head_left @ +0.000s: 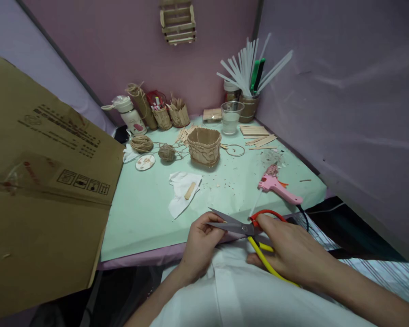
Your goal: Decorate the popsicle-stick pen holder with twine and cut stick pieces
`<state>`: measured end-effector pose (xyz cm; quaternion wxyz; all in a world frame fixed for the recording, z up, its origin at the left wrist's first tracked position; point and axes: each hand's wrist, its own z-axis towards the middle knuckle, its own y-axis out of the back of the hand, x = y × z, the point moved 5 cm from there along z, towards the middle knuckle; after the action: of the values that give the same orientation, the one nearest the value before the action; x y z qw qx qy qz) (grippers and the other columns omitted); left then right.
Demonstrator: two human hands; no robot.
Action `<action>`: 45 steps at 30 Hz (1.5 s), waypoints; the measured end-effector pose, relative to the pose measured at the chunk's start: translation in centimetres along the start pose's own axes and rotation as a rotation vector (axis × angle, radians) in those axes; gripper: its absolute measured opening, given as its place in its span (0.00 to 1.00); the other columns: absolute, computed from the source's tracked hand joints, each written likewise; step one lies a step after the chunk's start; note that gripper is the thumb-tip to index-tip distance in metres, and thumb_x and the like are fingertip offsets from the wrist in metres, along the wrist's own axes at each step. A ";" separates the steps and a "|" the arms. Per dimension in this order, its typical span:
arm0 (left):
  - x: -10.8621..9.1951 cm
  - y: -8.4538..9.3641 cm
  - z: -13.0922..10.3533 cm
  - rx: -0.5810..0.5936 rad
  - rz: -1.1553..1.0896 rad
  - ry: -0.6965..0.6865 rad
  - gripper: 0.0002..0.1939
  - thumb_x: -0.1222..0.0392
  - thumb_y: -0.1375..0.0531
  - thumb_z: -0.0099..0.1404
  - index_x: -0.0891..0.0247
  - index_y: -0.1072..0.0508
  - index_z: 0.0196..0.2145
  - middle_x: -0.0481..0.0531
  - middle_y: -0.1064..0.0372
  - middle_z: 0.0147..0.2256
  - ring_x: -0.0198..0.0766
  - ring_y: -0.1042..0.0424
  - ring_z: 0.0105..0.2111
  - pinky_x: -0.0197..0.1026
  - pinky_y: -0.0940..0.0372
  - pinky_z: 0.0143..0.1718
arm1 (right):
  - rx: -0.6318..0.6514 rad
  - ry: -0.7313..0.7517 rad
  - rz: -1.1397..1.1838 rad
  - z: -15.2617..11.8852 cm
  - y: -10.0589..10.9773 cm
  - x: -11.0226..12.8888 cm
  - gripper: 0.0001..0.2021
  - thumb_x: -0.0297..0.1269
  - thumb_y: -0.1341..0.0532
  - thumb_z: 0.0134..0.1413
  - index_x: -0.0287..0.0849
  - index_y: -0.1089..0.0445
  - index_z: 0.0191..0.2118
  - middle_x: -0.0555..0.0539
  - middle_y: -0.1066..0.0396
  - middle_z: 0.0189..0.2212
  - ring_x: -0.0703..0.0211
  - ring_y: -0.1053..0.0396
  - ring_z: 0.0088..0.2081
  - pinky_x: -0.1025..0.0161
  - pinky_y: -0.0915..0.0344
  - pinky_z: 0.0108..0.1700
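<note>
My right hand (291, 243) grips a pair of scissors (241, 228) with one red and one yellow handle. Their blades are parted and point left over the table's front edge. My left hand (202, 240) is closed in a pinch right by the blades; what its fingers hold, if anything, I cannot make out. Beyond the blades, a small flat wooden piece (190, 190) lies on a white tissue (177, 204). Farther back stands a square basket (204, 150) with a wavy woven-looking surface. A pink glue gun (279, 188) rests on its side to the right, a white glue stick at its rear.
A large cardboard box (47, 181) borders the left side. Twine balls (167, 153), a small white dish (145, 162), a cup of liquid (230, 122), flat wooden sticks (255, 131) and a holder of glue sticks (248, 109) stand or lie toward the back. Scraps dot the green tablecloth (139, 222).
</note>
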<state>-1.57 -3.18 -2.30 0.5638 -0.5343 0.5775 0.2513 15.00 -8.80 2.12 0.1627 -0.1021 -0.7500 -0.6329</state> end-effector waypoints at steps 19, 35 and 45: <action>0.4 -0.6 0.0 -0.095 -0.240 0.125 0.07 0.64 0.36 0.51 0.64 0.31 0.28 0.45 0.31 0.24 0.29 0.31 0.24 0.32 0.38 0.28 | 0.032 -0.082 -0.036 -0.1 -0.5 -0.2 0.18 0.53 0.40 0.48 0.44 0.41 0.34 0.48 0.29 0.25 0.51 0.31 0.26 0.66 0.52 0.24; 0.5 -0.4 0.0 -0.076 -0.110 0.148 0.05 0.67 0.37 0.49 0.65 0.29 0.26 0.45 0.30 0.21 0.30 0.32 0.23 0.33 0.39 0.30 | -0.002 -0.032 -0.052 -0.1 -0.3 -0.4 0.18 0.54 0.39 0.47 0.45 0.40 0.34 0.49 0.30 0.24 0.53 0.31 0.25 0.65 0.53 0.23; 0.1 -0.6 0.0 -0.097 -0.134 0.192 0.06 0.68 0.36 0.47 0.66 0.30 0.24 0.45 0.31 0.19 0.29 0.33 0.22 0.32 0.40 0.27 | 0.028 -0.024 -0.149 -0.2 -0.3 -0.4 0.19 0.55 0.40 0.47 0.44 0.39 0.35 0.49 0.30 0.22 0.50 0.30 0.24 0.66 0.58 0.22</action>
<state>-0.97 -3.36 -2.18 0.4948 -0.6200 0.5790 0.1884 15.25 -9.00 1.74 0.1074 -0.0512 -0.7661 -0.6316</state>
